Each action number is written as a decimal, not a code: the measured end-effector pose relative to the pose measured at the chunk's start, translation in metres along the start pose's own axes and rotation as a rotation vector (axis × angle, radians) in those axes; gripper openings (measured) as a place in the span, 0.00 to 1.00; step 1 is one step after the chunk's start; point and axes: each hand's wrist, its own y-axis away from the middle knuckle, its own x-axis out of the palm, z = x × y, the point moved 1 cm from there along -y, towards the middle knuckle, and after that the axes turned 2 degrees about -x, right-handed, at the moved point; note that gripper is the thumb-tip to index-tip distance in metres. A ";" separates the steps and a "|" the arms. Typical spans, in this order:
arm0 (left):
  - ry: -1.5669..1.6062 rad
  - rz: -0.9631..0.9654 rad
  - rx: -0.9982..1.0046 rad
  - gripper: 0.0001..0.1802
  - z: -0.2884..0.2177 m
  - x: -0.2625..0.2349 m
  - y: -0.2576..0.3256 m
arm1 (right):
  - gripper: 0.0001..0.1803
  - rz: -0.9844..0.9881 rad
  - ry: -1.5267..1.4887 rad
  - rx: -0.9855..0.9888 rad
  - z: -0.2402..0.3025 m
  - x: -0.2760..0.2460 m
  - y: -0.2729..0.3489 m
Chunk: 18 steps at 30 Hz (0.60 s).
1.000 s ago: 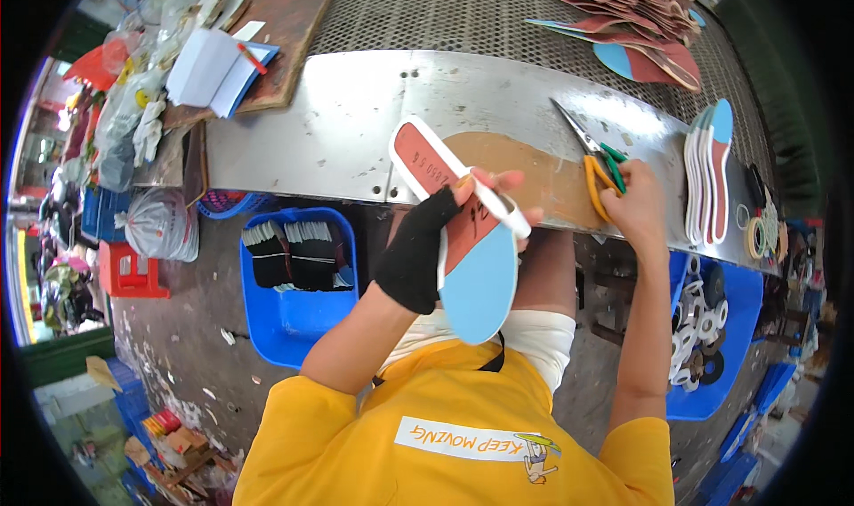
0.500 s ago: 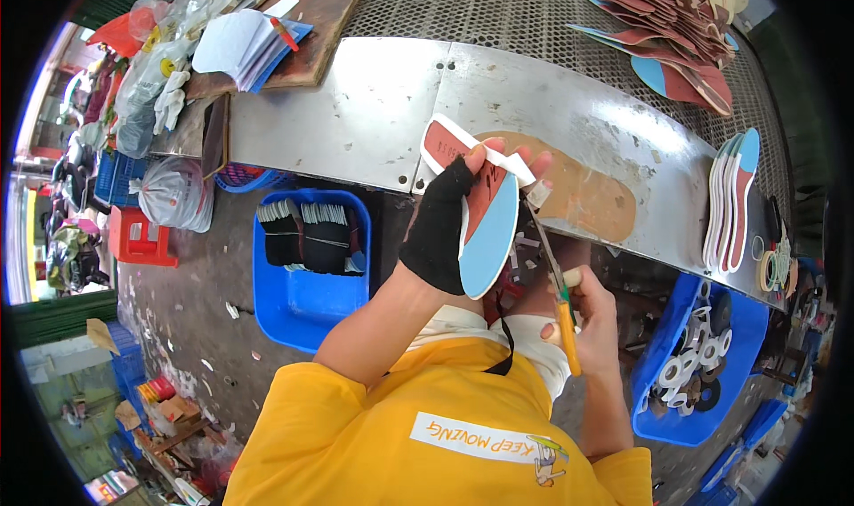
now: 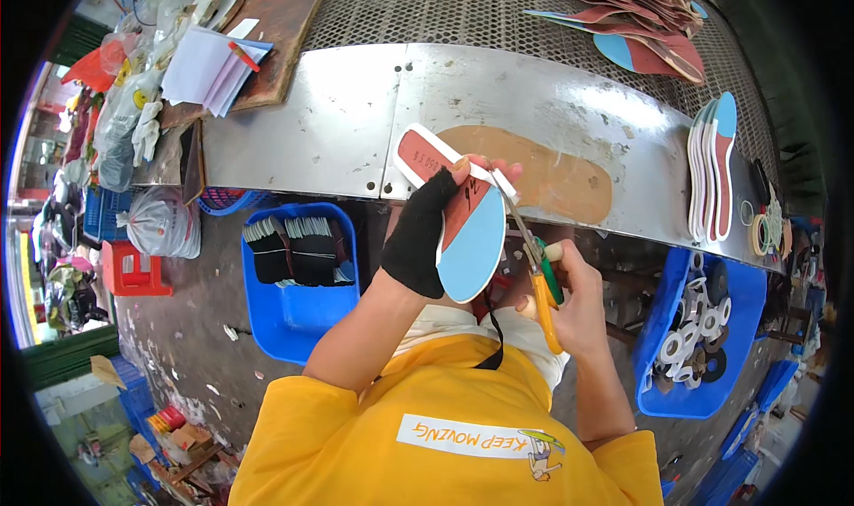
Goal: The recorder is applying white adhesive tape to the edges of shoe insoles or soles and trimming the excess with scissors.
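Observation:
My left hand, in a black fingerless glove, is closed around a shoe insole. The insole is brownish red at one end and light blue at the other, with a white rim and dark markings. By my left fingertips a short white strip sticks out at the insole's edge. My right hand grips scissors with one yellow and one green handle. Their blades point up to the insole's edge beside that strip; whether they touch it I cannot tell.
A metal-topped bench with a brown patch lies ahead. Insoles stand at its right, with more piled on mesh behind. Blue bins hold stacked pieces at left and tape rolls at right. Papers lie at far left.
The scissors have come up to the insole's edge, and their handles are spread wider. Less of the white strip stands out by my left fingers. The whole view has shifted slightly.

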 end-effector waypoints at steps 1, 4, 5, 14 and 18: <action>-0.021 -0.007 -0.012 0.11 0.000 0.000 0.000 | 0.26 -0.030 -0.033 -0.010 0.000 0.001 -0.002; -0.140 -0.014 -0.029 0.11 -0.007 -0.001 -0.001 | 0.21 0.004 0.110 0.044 -0.003 -0.012 0.001; -0.238 -0.015 -0.037 0.10 -0.010 -0.002 -0.002 | 0.18 -0.038 0.149 0.049 -0.006 -0.018 0.000; -0.502 -0.018 0.139 0.16 0.015 0.009 -0.004 | 0.11 -0.389 0.735 -0.178 -0.017 -0.079 -0.058; -0.608 0.012 0.185 0.15 0.024 0.021 -0.002 | 0.09 0.028 -0.138 0.039 0.014 -0.038 -0.060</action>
